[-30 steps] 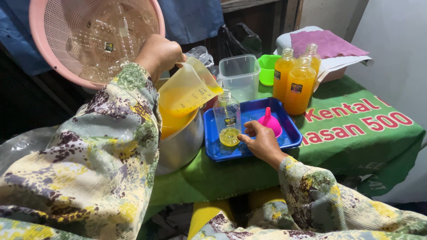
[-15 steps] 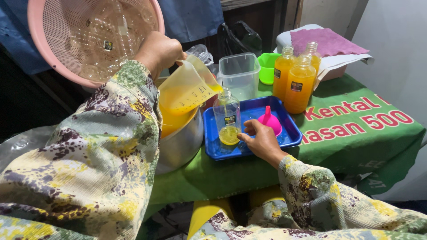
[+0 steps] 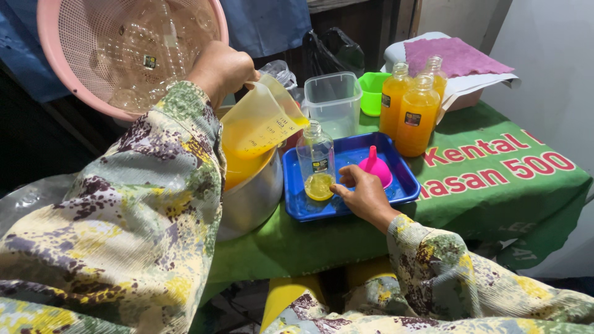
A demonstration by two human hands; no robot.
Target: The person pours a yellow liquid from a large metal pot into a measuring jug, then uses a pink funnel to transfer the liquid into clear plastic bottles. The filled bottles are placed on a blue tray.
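Orange juice, perhaps, in tilted jug [image 3: 260, 124] and small bottle [image 3: 315, 162].

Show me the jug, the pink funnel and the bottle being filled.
Jug [image 3: 263, 124], head view, on its clear side wall above the orange liquid.
Funnel [image 3: 376, 168], head view, on its pink cone.
Bottle [image 3: 315, 151], head view, on its clear body.

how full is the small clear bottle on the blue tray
Nearly empty: the small clear bottle stands upright, uncapped, on the blue tray, with only a shallow layer of yellow-orange liquid at its base. The measuring jug is tipped over its mouth.
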